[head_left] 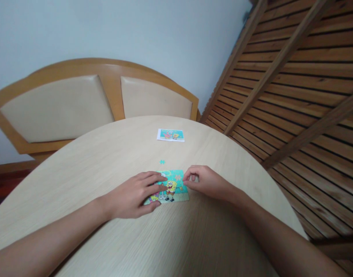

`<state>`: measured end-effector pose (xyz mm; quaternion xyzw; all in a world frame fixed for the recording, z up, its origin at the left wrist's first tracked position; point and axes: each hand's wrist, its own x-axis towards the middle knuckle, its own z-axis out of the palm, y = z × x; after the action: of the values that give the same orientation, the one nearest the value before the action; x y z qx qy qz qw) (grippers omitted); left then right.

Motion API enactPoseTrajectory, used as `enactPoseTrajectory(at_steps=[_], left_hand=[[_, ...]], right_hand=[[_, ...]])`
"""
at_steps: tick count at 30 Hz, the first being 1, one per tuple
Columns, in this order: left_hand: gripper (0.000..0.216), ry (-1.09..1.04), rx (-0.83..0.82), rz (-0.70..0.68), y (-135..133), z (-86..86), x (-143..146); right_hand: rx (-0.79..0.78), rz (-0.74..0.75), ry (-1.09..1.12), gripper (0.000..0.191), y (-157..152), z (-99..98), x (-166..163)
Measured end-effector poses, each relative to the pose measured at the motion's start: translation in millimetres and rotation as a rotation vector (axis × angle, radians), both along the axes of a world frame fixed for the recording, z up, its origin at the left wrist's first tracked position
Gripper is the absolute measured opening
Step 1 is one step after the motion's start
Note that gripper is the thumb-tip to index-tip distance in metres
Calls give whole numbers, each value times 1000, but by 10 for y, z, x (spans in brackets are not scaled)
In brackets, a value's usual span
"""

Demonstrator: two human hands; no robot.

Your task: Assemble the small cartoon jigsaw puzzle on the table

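Observation:
A jigsaw puzzle (176, 197) with cartoon figures on a turquoise ground lies on the table before me. One gap near its upper right shows the bare table colour. My left hand (139, 193) rests over the puzzle's left part, fingers stretched out and hiding some of the picture. At the right edge, my right hand (201, 179) has thumb and forefinger bent together close to the puzzle. Whether anything is between those fingertips I cannot make out. A loose turquoise puzzle piece (162, 162) lies just beyond the puzzle's top edge.
A small printed picture card (171, 135) lies farther back on the round wooden table (121, 150). Behind the table stands a bench backrest (115, 92) with cream panels against a pale wall. Slatted wood (280, 96) rises along the right side.

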<state>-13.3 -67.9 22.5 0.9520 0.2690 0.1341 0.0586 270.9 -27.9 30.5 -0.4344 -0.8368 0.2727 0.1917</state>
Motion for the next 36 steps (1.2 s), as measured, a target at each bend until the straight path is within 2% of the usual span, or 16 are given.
enactPoseTrajectory(at_steps=[6,11,18,21,24,27,32,34,36], left_hand=[[45,8,-1,-4,16,-31,-11],[43,-10,-6,5,10,-27,0],[42,-11,1,2,15,-29,1],[42,-11,1,-4,19,-29,3],[42,-21,4,-11,20,-24,8],[44,-41,-4,-23,26,-22,10],[45,-50,-11,-34,36,-28,8],[45,-53,-11,-31,37,-29,6],[45,-53,-15,-33,38,-29,4]], right_hand=[[174,138,-136,10,0,65,25],[366,263,-357,12,-63,145,-42],[348,164,-526,22,-186,183,-169],[332,154,-622,20,-326,155,-179],[381,81,-646,20,-483,117,-211],[379,73,-701,19,-554,147,-270],[320,94,-752,20,-399,342,-352],[287,1,-709,26,-259,393,-395],[250,-77,-565,26,-88,390,-463]])
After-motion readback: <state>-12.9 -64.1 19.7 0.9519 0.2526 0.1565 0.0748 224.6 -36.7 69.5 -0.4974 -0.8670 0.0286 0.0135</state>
